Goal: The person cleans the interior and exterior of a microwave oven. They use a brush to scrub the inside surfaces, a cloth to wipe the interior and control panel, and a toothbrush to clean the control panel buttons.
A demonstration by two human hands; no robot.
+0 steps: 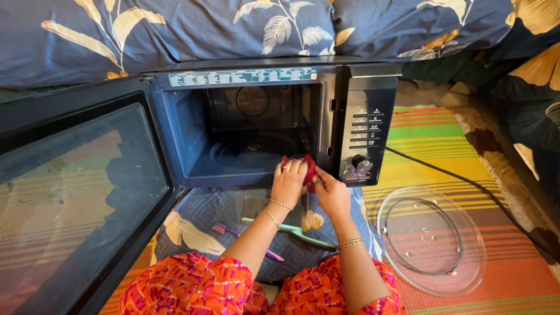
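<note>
A black microwave oven [361, 87] sits on the floor with its door [76, 192] swung wide to the left. My left hand [288, 182] and my right hand [331, 192] meet at the front lower right edge of the dark cavity [245, 140]. Both grip a small red cloth [308, 168], bunched between them at the cavity's front sill. Bangles circle both wrists. The cloth is mostly hidden by my fingers.
A glass turntable plate [431, 280] with its roller ring [423, 236] lies on the striped mat [431, 140] at right. A green brush [291, 232] and a purple-handled tool [233, 231] rest on a blue patterned cushion [210, 213]. A black cord [466, 181] trails right. Floral bedding [204, 29] is behind.
</note>
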